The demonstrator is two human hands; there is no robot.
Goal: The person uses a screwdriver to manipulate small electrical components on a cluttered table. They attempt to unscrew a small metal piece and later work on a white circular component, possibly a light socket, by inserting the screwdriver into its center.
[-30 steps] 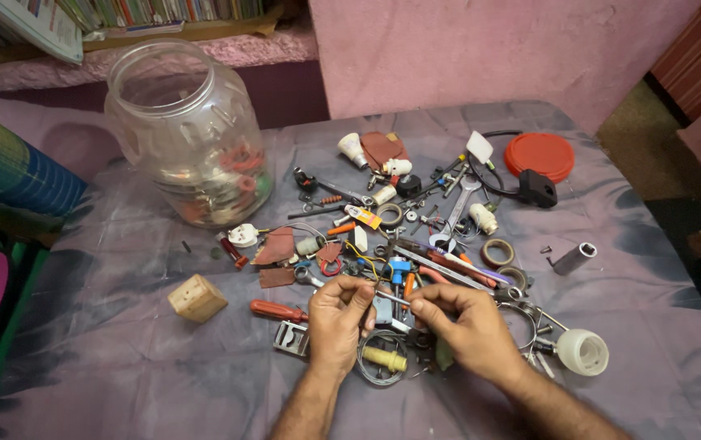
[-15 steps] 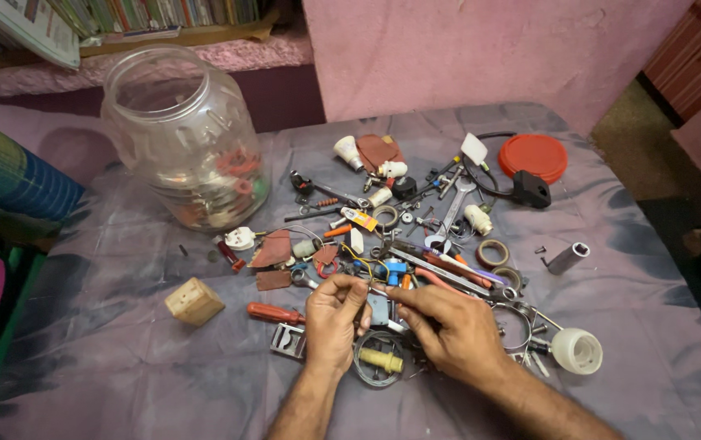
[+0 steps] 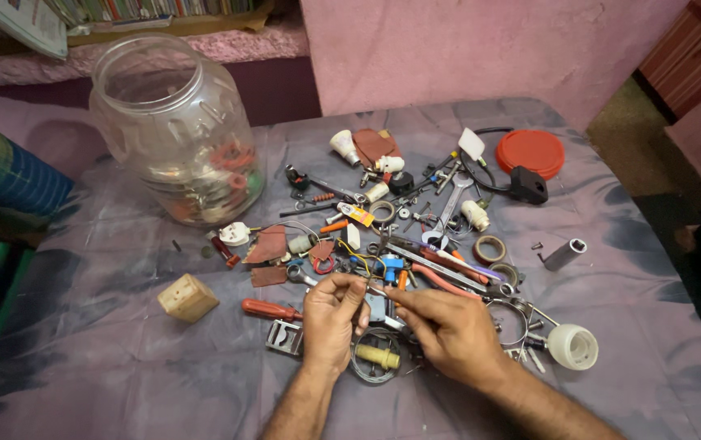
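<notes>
**Both hands pinch a thin metal piece over the clutter**

Low in the middle of the frame you hold a thin metal rod (image 3: 373, 288) between your hands; what kind of part it is cannot be made out; your left hand (image 3: 332, 318) grips its left end with fingertips closed on it, your right hand (image 3: 446, 326) grips the right end the same way. Just below your hands lies a wire coil with a cream plug (image 3: 377, 357) in it; a metal buckle (image 3: 284, 337) sits at lower left of your left hand, a red-handled screwdriver (image 3: 271, 310) just beside it. A wooden block (image 3: 188, 297) lies farther left; a white lamp socket (image 3: 572, 346) lies to the right. In the upper left stands a clear plastic jar (image 3: 173, 130); its red lid (image 3: 530, 152) lies upper right on the purple cloth (image 3: 122, 367).
</notes>
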